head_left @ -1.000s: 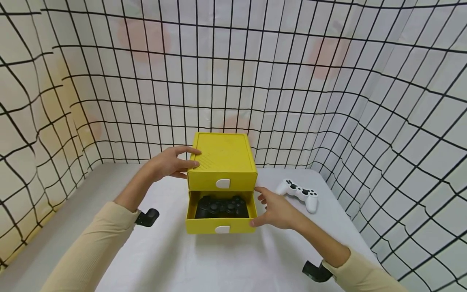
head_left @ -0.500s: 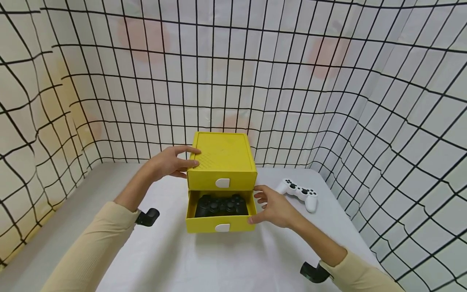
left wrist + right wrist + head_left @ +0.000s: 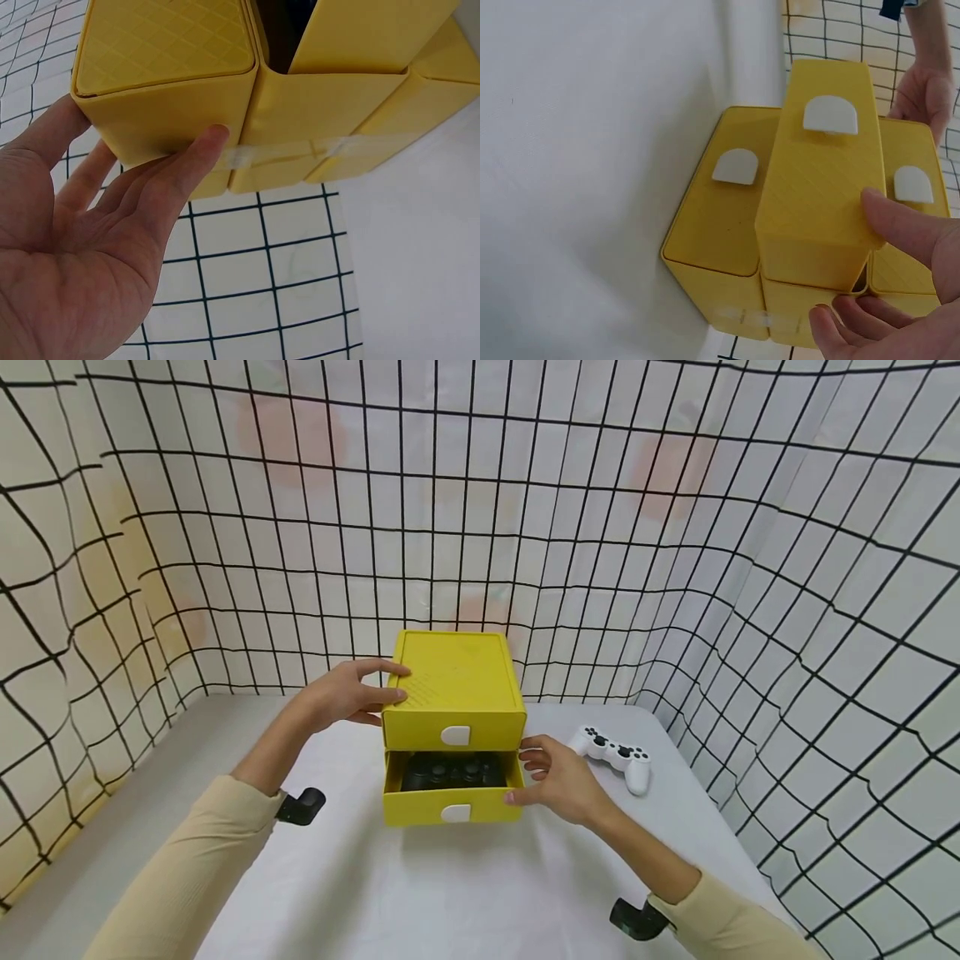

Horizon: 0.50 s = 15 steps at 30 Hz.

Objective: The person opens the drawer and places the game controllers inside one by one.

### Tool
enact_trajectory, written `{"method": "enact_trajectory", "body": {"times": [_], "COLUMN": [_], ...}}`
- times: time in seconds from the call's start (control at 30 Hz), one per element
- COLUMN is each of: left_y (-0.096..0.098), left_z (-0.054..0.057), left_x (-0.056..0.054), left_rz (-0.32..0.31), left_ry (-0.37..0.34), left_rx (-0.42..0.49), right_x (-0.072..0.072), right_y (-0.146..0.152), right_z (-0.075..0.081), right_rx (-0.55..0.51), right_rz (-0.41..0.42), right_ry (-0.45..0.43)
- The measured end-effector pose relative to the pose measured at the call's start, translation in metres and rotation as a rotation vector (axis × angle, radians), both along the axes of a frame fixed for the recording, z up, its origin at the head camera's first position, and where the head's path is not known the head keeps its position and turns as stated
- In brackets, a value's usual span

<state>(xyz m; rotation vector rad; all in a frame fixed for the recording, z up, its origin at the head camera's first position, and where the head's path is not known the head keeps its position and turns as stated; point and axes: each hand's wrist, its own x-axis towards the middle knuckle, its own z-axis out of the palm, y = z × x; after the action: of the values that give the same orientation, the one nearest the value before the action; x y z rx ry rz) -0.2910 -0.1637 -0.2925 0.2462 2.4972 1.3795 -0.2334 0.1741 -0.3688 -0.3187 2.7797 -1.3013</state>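
A yellow drawer cabinet (image 3: 459, 670) stands on the white surface, its top drawer closed. The middle drawer (image 3: 817, 187) juts out partway, and a black game controller (image 3: 452, 772) lies inside it. My left hand (image 3: 339, 695) touches the cabinet's upper left corner, some fingers on the top and others along the side. With the thumb, my right hand (image 3: 564, 783) presses the right end of the drawer front, while its fingers lie by the cabinet's right side. The bottom drawer (image 3: 712, 195) is closed, seen in the right wrist view.
A white game controller (image 3: 615, 753) lies right of the cabinet, behind the right hand. Black wire grid (image 3: 480, 510) with white sheeting behind it surrounds the table (image 3: 450, 893) at the back and both sides.
The middle drawer has slid partway inward, with the right hand moving along with it; less of the black controller shows. The left hand has stayed at the cabinet's corner.
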Motion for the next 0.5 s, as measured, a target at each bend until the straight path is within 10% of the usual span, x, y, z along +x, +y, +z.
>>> {"method": "enact_trajectory", "body": {"times": [0.5], "left_y": [0.0003], "left_z": [0.0004], "left_x": [-0.0014], "left_rz": [-0.008], "left_ry": [-0.002], "left_rx": [0.005], "right_x": [-0.0060], "right_y": [-0.0084], "right_z": [-0.0103], "right_rx": [-0.145], "right_rz": [-0.099], "right_ry": [0.101]}}
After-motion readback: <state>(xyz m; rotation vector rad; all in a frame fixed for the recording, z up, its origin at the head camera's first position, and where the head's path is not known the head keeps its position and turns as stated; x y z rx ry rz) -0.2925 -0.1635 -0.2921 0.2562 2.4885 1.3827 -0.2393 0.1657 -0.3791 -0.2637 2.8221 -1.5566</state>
